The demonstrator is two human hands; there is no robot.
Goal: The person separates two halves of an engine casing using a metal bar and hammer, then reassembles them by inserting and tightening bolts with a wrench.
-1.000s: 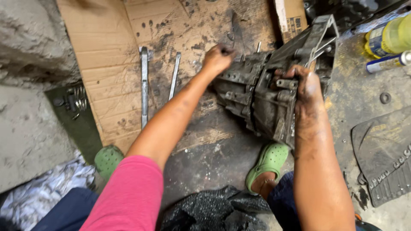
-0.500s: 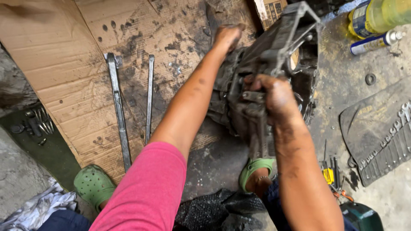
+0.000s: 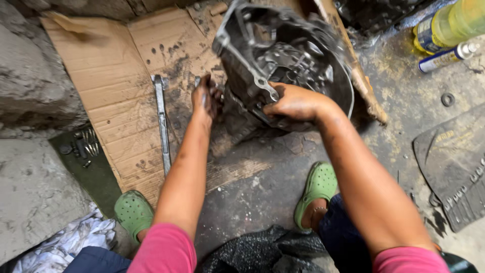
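— Oil-stained concrete floor [image 3: 262,202] is seen throughout, with flattened cardboard [image 3: 111,81] spread at ten o'clock. What is being handled?

— A greasy gearbox housing [image 3: 283,60] is stood tilted at twelve o'clock, its open bell end turned toward the camera. Its rim is clamped by the right hand [image 3: 293,103], fingers closed around the flange. The left hand [image 3: 204,98] is pressed against the casing's lower left side, fingers loosely curled; a full grasp cannot be confirmed.

— How should it be steadied well?

— Probably the weight should be kept low and both feet clear. A long wrench [image 3: 161,121] lies at nine o'clock, a spray can [image 3: 444,56] at two o'clock.
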